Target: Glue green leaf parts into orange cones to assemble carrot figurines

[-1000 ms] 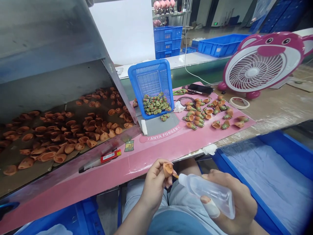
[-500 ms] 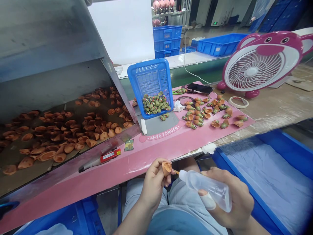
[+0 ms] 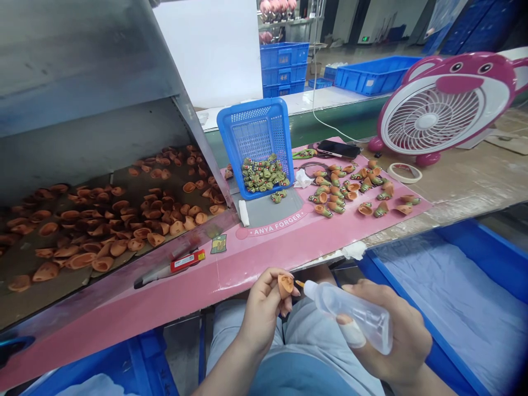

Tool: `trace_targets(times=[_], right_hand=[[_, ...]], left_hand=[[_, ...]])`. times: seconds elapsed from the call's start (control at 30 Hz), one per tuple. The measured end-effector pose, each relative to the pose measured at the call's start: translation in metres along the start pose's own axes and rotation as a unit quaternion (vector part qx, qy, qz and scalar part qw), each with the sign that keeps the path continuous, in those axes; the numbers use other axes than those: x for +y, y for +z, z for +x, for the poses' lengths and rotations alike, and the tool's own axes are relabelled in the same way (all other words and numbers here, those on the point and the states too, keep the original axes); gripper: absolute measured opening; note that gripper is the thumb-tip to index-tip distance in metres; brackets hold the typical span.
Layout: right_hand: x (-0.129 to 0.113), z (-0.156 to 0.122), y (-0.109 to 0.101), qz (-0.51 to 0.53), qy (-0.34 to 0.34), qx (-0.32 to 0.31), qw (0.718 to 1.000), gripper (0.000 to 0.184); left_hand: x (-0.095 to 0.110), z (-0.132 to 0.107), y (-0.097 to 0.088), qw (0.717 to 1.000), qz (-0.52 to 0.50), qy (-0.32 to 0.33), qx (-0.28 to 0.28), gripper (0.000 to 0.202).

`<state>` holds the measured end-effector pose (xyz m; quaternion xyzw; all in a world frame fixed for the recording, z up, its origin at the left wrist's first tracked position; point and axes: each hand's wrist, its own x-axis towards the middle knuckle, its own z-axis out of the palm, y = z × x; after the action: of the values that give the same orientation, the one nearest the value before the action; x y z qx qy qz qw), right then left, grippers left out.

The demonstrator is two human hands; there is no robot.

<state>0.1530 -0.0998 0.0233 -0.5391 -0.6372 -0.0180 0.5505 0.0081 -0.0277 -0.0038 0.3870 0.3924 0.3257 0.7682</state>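
Note:
My left hand [image 3: 260, 311] pinches a small orange cone-shaped toy part [image 3: 285, 285] just below the pink board's front edge. My right hand [image 3: 390, 338] grips a clear plastic squeeze bottle [image 3: 350, 314], whose thin orange nozzle tip sits a little to the right of the part, pointing at it. Both hands hover over my lap. A white bandage wraps my right thumb.
A pink board [image 3: 289, 242] lies in front of me. A tilted blue basket [image 3: 256, 146] spills green toy pieces. Several orange-and-green pieces [image 3: 350, 190] lie to its right. Loose orange parts [image 3: 107, 225] fill the metal chute on the left. A pink fan [image 3: 437, 113], blue bin [image 3: 454, 291] and red-labelled tube [image 3: 173, 268] are nearby.
The bottle's nozzle has drawn back slightly from the orange part, and both hands have shifted a little to the right. Nothing else has moved.

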Motion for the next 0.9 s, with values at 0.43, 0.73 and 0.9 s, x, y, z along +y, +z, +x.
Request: trace_targets(times=[0.43,0.73,0.9], right_hand=[[-0.0011,0.0014,0.0007,-0.005,-0.006,-0.002,1.0,0.023],[-0.0033,-0.0001,-0.0005,0.01,-0.016,-0.015,1.0,0.024],[-0.0028,0.0003,0.0039,0.022,-0.014,-0.02,0.999,0.026]], left_hand=[[-0.0018,-0.0012,-0.0008,1.0,0.006,0.004,-0.002,0.008],[-0.001,0.0002,-0.0002,1.0,-0.012,0.005,0.004,0.008],[-0.0017,-0.0011,0.0008,1.0,-0.024,-0.007,0.005,0.008]])
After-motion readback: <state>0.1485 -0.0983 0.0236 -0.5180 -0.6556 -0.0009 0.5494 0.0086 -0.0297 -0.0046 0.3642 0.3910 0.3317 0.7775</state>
